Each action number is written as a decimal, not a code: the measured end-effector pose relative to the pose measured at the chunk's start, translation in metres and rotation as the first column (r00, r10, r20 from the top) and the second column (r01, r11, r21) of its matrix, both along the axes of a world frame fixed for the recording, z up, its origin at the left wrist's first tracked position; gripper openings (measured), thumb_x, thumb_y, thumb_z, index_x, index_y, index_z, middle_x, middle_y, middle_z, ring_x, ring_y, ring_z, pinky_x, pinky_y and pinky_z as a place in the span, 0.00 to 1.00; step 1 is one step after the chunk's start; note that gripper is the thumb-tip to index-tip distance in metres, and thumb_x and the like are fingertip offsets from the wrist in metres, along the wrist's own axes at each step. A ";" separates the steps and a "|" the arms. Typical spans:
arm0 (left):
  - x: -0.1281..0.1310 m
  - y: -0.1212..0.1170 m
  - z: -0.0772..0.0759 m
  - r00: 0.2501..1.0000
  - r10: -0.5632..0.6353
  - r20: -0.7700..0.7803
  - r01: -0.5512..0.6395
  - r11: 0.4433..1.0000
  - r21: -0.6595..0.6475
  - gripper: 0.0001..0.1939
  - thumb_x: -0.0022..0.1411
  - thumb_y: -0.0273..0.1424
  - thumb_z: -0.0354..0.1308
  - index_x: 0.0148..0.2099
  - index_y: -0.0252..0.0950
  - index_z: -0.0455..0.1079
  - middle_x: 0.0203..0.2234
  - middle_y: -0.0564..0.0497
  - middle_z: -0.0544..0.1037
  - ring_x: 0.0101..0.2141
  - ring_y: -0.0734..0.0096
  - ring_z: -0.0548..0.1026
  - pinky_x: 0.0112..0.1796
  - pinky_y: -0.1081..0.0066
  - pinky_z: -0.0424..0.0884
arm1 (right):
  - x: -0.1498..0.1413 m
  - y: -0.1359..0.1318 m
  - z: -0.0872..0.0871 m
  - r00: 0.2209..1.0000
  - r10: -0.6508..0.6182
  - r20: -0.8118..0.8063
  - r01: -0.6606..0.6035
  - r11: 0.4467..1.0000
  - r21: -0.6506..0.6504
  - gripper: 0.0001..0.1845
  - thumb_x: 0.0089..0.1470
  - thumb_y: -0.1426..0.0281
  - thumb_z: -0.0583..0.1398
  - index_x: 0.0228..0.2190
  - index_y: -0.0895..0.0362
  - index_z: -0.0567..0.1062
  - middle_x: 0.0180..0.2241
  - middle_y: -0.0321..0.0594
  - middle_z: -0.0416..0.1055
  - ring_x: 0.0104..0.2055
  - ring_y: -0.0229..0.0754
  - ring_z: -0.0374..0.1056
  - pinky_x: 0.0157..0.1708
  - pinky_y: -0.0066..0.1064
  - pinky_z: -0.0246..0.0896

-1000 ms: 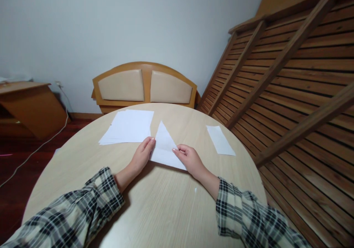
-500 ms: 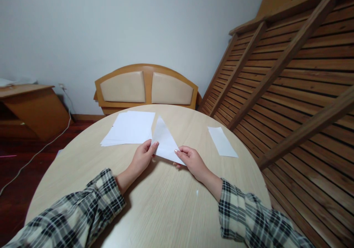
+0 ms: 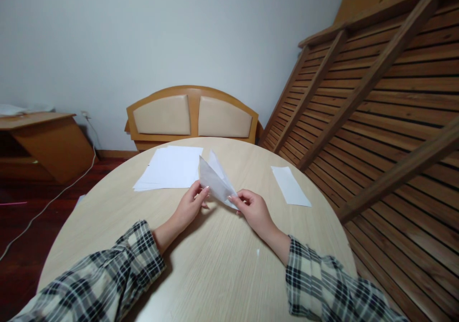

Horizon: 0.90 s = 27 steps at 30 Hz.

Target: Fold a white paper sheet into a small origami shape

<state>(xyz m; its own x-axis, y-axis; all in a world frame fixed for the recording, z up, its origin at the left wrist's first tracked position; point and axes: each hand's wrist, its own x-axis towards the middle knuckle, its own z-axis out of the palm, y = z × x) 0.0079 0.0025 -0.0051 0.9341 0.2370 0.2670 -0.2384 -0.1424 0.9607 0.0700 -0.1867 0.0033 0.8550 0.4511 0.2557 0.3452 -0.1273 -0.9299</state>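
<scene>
A folded sheet of white paper (image 3: 216, 181) is held up between my hands over the middle of the round table. Its two layers stand apart at the top, making a V with pointed tips. My left hand (image 3: 189, 204) pinches the paper's lower left part, thumb in front. At the lower right corner, the thumb and fingers of my right hand (image 3: 254, 213) are closed on the same sheet. Some of the fingers behind the paper are hidden.
The round wooden table (image 3: 208, 274) bears a stack of white sheets (image 3: 168, 168) at back left and a narrow strip of paper (image 3: 291, 186) at right. Behind stands a padded headboard (image 3: 191, 114). A slatted wooden frame (image 3: 380, 106) leans on the right; a desk (image 3: 53, 140) is at left.
The paper was a flat triangle half a second ago; now its layers have parted at the top and it is tilted. Both hands keep hold of it. The view has shifted slightly.
</scene>
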 end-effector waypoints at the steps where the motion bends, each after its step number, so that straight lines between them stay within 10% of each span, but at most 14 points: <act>1: 0.000 -0.001 0.001 1.000 -0.017 0.003 0.017 1.000 -0.011 0.14 0.62 0.40 0.54 0.46 0.37 0.65 0.38 0.47 0.70 0.39 0.64 0.70 0.31 0.68 0.72 | 0.000 -0.001 0.001 0.998 -0.023 0.052 0.024 0.999 -0.021 0.13 0.52 0.60 0.62 0.24 0.57 0.75 0.21 0.35 0.69 0.22 0.36 0.63 0.21 0.27 0.57; 12: -0.003 -0.010 -0.003 0.989 -0.146 0.025 0.147 0.939 -0.311 0.29 0.61 0.38 0.58 0.62 0.40 0.54 0.55 0.41 0.65 0.52 0.57 0.67 0.52 0.55 0.66 | -0.003 -0.004 0.008 0.817 -0.051 0.574 0.201 0.959 -0.202 0.06 0.55 0.68 0.61 0.28 0.53 0.76 0.29 0.39 0.74 0.36 0.44 0.67 0.36 0.35 0.59; 27: -0.002 -0.008 -0.007 0.991 -0.134 0.020 0.133 0.934 -0.332 0.23 0.60 0.35 0.59 0.57 0.42 0.62 0.51 0.45 0.70 0.51 0.61 0.69 0.53 0.57 0.65 | -0.003 0.000 0.006 0.949 0.006 0.315 0.033 0.992 -0.118 0.05 0.53 0.67 0.62 0.30 0.55 0.75 0.31 0.38 0.69 0.32 0.39 0.65 0.32 0.30 0.60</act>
<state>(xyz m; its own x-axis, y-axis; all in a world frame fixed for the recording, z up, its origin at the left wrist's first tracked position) 0.0056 -0.0055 -0.0123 0.9640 0.1846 0.1915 -0.2301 0.2179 0.9484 0.0665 -0.1870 0.0093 0.7461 0.4846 0.4567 0.6148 -0.2382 -0.7518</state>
